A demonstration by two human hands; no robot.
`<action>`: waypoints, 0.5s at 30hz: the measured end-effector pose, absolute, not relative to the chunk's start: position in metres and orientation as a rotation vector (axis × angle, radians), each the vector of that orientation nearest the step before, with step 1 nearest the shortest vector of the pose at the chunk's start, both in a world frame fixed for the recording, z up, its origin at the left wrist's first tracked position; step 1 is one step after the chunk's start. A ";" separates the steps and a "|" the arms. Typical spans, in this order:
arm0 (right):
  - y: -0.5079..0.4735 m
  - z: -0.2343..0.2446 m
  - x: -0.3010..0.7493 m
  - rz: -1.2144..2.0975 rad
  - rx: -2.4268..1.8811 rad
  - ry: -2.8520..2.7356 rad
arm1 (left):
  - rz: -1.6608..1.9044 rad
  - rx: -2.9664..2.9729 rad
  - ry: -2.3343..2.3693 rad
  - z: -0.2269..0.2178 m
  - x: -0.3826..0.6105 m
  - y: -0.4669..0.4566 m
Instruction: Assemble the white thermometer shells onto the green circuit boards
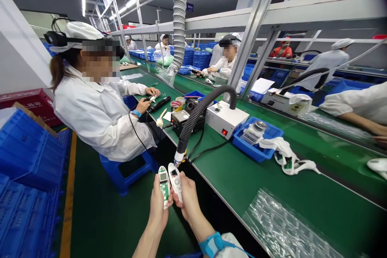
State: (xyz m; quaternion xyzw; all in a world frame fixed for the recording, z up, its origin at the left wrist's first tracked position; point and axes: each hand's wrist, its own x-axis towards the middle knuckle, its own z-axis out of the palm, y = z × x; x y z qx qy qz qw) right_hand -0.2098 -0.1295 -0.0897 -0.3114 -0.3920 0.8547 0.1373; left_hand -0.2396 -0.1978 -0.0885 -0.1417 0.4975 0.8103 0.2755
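Observation:
My left hand (157, 205) is closed around a white casing half with a green circuit board (164, 188) and a small grey screen in it. In my right hand (190, 193) is the white front cover (174, 179), with a dark window and round buttons. Both pieces are held upright side by side, their edges close together. Right behind them hangs the nozzle of a ribbed black hose (193, 119), which leads to a white box (226, 119) with a red switch. A blue wrist strap (214, 244) circles my right wrist.
On the green bench (242, 177) stand a blue tray (256, 139) with a glass bottle and white cloth, and a black soldering station (186, 123). Bubble wrap (281, 223) lies near the front edge. A co-worker (96, 100) sits at left, by stacked blue crates (27, 153).

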 end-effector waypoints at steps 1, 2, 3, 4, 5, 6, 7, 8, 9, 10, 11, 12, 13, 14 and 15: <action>-0.129 -0.089 -0.210 2.476 -0.895 -1.139 | 2.178 -0.372 1.344 -0.089 -0.240 -0.197; -0.128 -0.089 -0.211 2.481 -0.890 -1.144 | 2.178 -0.363 1.352 -0.090 -0.240 -0.198; -0.128 -0.089 -0.212 2.486 -0.888 -1.150 | 2.177 -0.354 1.360 -0.090 -0.240 -0.198; -0.128 -0.089 -0.213 2.491 -0.887 -1.154 | 2.173 -0.343 1.365 -0.090 -0.239 -0.199; -0.128 -0.089 -0.213 2.494 -0.888 -1.157 | 2.166 -0.331 1.372 -0.090 -0.238 -0.200; -0.128 -0.089 -0.211 2.494 -0.890 -1.157 | 2.155 -0.314 1.379 -0.090 -0.237 -0.200; -0.127 -0.090 -0.209 2.492 -0.895 -1.153 | 2.141 -0.290 1.385 -0.090 -0.236 -0.200; -0.125 -0.090 -0.205 2.488 -0.901 -1.146 | 2.124 -0.263 1.391 -0.091 -0.235 -0.199; -0.124 -0.091 -0.199 2.482 -0.907 -1.140 | 2.106 -0.233 1.393 -0.091 -0.235 -0.197; -0.122 -0.092 -0.191 2.481 -0.914 -1.129 | 2.090 -0.207 1.392 -0.092 -0.236 -0.195; -0.120 -0.092 -0.182 2.493 -0.915 -1.103 | 2.081 -0.187 1.387 -0.092 -0.236 -0.192; -0.119 -0.092 -0.172 2.516 -0.906 -1.061 | 2.080 -0.174 1.378 -0.093 -0.237 -0.189; -0.118 -0.092 -0.161 2.550 -0.889 -1.004 | 2.083 -0.169 1.366 -0.093 -0.237 -0.187; -0.118 -0.091 -0.149 2.587 -0.865 -0.935 | 2.089 -0.165 1.351 -0.093 -0.236 -0.186; -0.118 -0.089 -0.136 2.625 -0.841 -0.857 | 2.091 -0.161 1.334 -0.092 -0.234 -0.185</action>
